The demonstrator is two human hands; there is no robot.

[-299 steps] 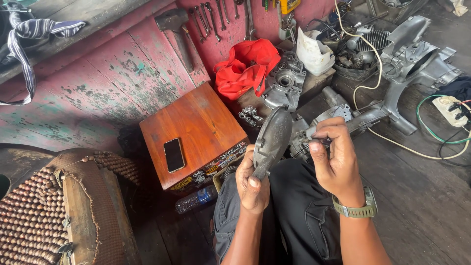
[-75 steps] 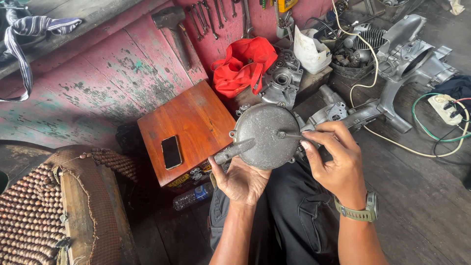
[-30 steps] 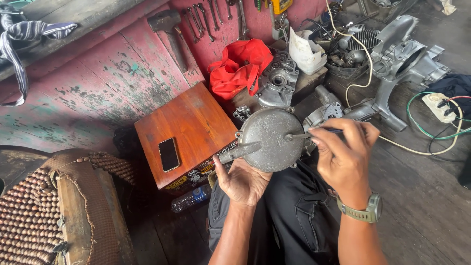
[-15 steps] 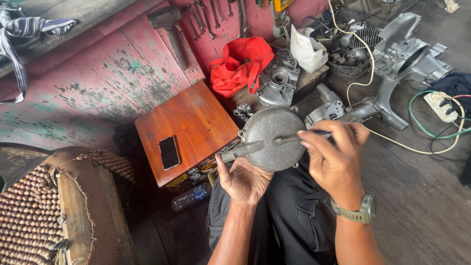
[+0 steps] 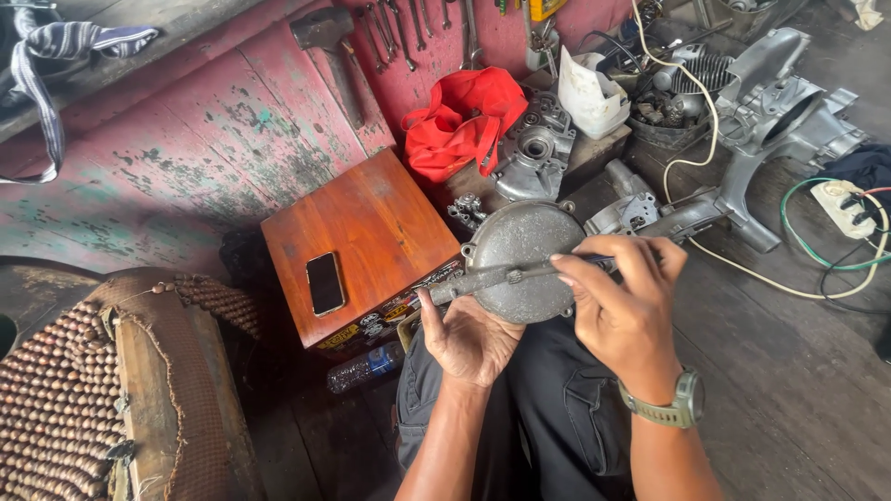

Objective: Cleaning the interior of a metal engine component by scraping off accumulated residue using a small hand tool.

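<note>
A round grey metal engine cover (image 5: 522, 246) with bolt lugs on its rim is held up over my lap. My left hand (image 5: 469, 336) supports it from below, palm up. A long grey metal lever (image 5: 492, 276) lies across the cover's face. My right hand (image 5: 622, 311), with a green watch at the wrist, pinches the right end of that lever with thumb and fingertips.
A wooden box (image 5: 362, 243) with a black phone (image 5: 325, 283) on it stands left of the cover. Behind are a red cloth (image 5: 461, 121), engine casings (image 5: 534, 148), a grey scooter frame (image 5: 770, 111), wrenches (image 5: 408, 28) on the red wall, a power strip (image 5: 845, 206). A beaded seat (image 5: 56, 408) sits at left.
Ten seconds ago the cover was edge-on; now its round face is turned toward me. In the last second my right hand shifted slightly along the lever across it.
</note>
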